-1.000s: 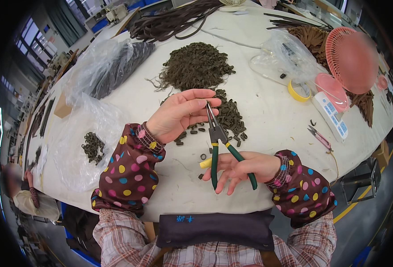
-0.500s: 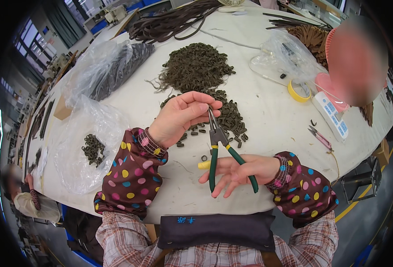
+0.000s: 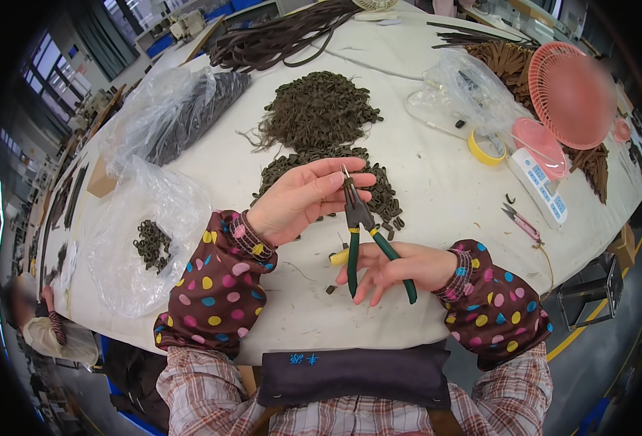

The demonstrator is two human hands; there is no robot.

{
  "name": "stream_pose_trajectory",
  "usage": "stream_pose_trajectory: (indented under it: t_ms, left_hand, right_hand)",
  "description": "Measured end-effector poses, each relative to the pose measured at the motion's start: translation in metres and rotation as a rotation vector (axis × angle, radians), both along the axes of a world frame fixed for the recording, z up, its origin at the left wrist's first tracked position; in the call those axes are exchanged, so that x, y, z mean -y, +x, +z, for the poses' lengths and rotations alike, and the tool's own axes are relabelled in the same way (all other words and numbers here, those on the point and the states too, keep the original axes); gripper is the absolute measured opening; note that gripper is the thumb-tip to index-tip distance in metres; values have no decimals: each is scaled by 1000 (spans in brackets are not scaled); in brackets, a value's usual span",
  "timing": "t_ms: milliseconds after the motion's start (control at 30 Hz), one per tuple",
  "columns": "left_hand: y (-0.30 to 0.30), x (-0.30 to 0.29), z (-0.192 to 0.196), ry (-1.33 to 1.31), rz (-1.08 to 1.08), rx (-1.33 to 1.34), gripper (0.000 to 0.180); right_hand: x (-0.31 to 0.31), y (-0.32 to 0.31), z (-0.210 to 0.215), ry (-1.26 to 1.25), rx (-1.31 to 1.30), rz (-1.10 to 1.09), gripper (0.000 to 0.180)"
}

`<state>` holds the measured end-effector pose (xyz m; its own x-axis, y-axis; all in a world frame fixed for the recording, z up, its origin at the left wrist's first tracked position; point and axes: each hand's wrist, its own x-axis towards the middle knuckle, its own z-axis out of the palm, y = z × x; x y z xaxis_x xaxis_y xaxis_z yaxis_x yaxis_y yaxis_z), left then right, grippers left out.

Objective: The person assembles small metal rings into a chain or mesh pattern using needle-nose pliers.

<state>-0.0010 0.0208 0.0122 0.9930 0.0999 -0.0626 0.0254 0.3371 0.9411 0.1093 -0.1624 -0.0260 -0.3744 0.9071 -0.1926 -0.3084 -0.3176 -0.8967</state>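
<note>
My right hand [image 3: 401,270] holds long-nosed pliers [image 3: 359,216] by their dark green handles, which are spread apart. Yellow tape [image 3: 340,257] wraps one fingertip of that hand. The slim bare jaw tips point away from me, beside the fingers of my left hand [image 3: 306,195]. Those fingers are loosely stretched out, and I see nothing held in them. One small dark loop [image 3: 330,289] lies on the table just left of the pliers' handles. Beyond my left hand spreads a heap of small dark olive loops [image 3: 379,190], partly hidden by the hand.
A larger loop pile [image 3: 321,109] stands farther back. At left, a clear plastic bag [image 3: 121,254] bears more loops [image 3: 152,245]. To the right are yellow tape roll [image 3: 486,148], power strip [image 3: 537,187], snips [image 3: 522,224] and a pink basket [image 3: 550,94]. Dark strips [image 3: 285,40] lie at the back.
The left fingers have loosened from the pliers' tips, which now show bare. Both pliers and right hand have shifted slightly away from me. The single loop now lies closer to me.
</note>
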Motion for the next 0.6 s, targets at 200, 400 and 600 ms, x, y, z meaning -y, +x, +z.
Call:
stream_pose_trajectory:
  t_ms: [200,400,600]
  left_hand:
    - [1,1,-10,62,6,-28,31]
    - [4,5,-11,109,129,-29,27]
    - [3,6,-10,111,136,-45,28]
  right_hand:
    - [0,-3,-3,-30,19,-79,42]
    - [-3,-5,-12,-76,-64,-215,37]
    - [-2,-9,-11,-60,1,-284,35]
